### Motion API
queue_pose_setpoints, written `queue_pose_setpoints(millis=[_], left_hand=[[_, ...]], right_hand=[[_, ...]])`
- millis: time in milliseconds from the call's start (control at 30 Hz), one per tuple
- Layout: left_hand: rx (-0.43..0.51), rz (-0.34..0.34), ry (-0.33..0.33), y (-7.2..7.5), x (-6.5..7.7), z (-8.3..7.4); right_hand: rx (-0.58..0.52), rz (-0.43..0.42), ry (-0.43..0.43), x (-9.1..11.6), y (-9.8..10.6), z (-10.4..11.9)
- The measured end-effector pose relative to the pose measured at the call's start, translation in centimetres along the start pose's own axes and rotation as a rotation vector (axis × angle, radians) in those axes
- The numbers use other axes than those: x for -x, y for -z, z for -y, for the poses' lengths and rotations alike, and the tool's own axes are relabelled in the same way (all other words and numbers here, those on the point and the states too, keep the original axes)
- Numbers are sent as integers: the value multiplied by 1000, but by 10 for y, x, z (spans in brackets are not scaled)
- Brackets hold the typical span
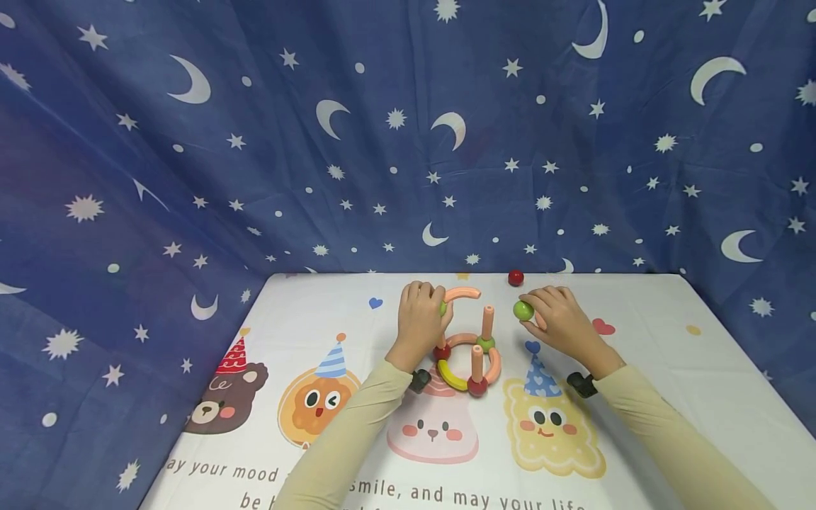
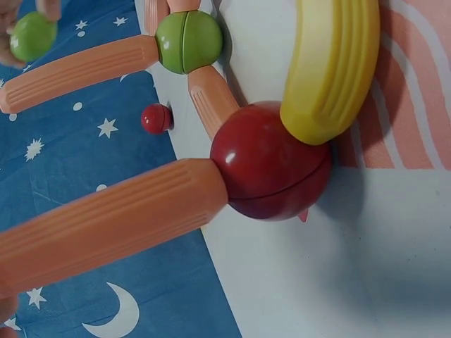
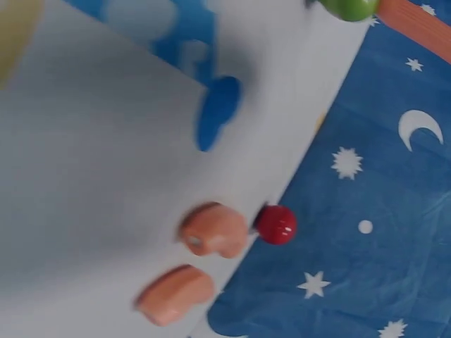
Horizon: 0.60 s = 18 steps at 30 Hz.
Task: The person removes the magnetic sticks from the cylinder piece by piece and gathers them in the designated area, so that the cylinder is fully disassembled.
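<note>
My left hand [image 1: 421,322] grips a green ball, mostly hidden by its fingers, at the top of an upright peach rod [image 2: 120,222]. A curved peach rod [image 1: 463,292] sticks out beside that hand. Below is a ring of curved rods and balls: a red ball [image 2: 271,162] under the rod, a yellow curved rod [image 1: 451,377], a front red ball [image 1: 477,386] and a back green ball [image 1: 486,344]. The latter two each carry an upright peach rod. Right of the ring, my right hand [image 1: 559,322] pinches a loose green ball [image 1: 523,310] between thumb and fingers.
A loose red ball [image 1: 516,278] lies by the table's back edge. Two short peach pieces [image 3: 215,230] lie near it in the right wrist view. A blue star-and-moon curtain [image 1: 382,142] hangs behind the white printed tablecloth [image 1: 669,425].
</note>
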<state>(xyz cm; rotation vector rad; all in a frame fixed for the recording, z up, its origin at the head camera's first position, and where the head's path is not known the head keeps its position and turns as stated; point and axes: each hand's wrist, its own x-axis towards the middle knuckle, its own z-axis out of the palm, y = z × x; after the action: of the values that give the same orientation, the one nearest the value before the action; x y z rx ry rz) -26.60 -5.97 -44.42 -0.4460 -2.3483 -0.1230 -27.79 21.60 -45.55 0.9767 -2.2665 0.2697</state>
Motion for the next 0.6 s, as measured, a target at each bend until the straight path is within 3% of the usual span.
queue_pose_setpoints(millis=[333,600], left_hand=[[10,9,5,-1,1,0],[3,36,15,2,1,-1]], right_hand=[[-39,110,13,22,-15,3],[-50,197,-11,26,-21,1]])
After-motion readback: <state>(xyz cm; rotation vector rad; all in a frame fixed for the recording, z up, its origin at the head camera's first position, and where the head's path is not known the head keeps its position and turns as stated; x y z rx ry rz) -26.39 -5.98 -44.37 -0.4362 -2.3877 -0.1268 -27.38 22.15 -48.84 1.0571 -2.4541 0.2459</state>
